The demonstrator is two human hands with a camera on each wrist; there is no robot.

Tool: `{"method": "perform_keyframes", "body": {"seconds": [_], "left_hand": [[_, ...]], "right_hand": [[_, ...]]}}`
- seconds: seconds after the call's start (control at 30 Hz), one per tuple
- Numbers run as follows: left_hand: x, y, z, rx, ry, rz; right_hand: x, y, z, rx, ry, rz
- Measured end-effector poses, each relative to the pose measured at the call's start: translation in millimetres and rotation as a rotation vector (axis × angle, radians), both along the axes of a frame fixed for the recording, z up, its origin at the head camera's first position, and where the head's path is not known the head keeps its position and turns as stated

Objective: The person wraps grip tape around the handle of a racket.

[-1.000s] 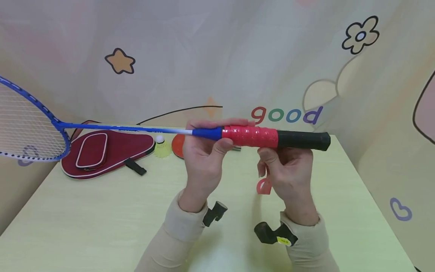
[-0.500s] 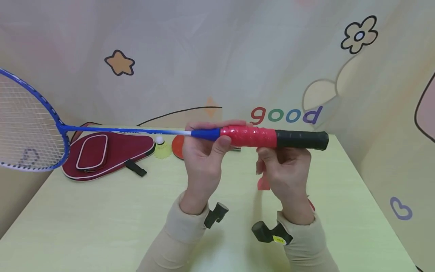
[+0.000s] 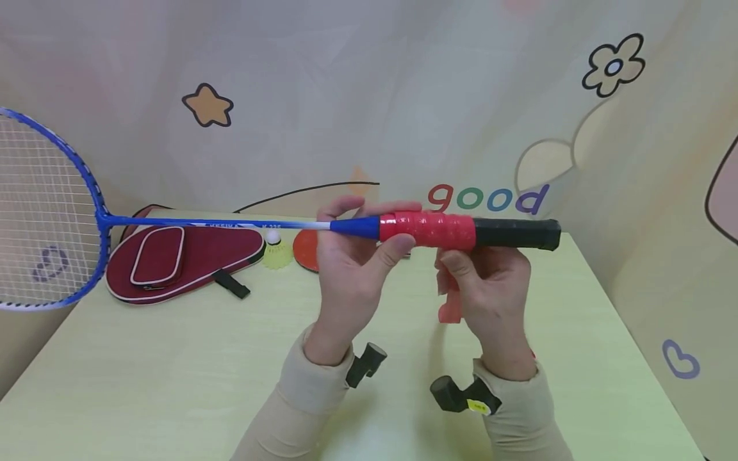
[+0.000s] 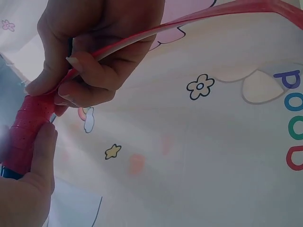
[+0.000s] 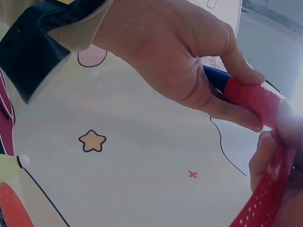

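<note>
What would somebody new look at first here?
Probably the blue badminton racket, held across the middle of the head view, with shiny red grip tape wound round part of its black handle. Then the colourful word "good" on the backdrop behind it, and the dark red bag back left on the table.

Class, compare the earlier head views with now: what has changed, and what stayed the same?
The badminton racket has rolled about its shaft, its strings turning more face-on. The thumb of the left hand has shifted rightward along the red overgrip. Neither hand let go: the right hand still pinches the overgrip. The maroon case and shuttlecock stayed put.
</note>
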State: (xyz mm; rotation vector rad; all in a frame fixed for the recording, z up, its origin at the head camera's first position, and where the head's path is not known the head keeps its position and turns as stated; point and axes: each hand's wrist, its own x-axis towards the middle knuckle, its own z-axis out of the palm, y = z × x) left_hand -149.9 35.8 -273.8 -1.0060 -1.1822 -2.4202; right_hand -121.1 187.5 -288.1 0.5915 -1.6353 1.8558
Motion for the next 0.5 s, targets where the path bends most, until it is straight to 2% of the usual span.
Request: {"method": "perform_keyframes", "body": {"seconds": [0.17,0.37,0.5], "left_hand": [[0.0,0.8,-1.9,0.005,-0.044,0.03],[-0.2,0.6,-3.8,-0.023,-0.079,0.047],[0.6,0.3,-3.5,-0.047,-0.088,0.076]], "right_hand": [[-3.8,5.6,-1.4,0.015,0.041,0.038],[-9.6,5.8,-3.0,-0.067,0.092,0.092],[-11.3,4.4,-3.7,-0.086,0.132,0.092]]}}
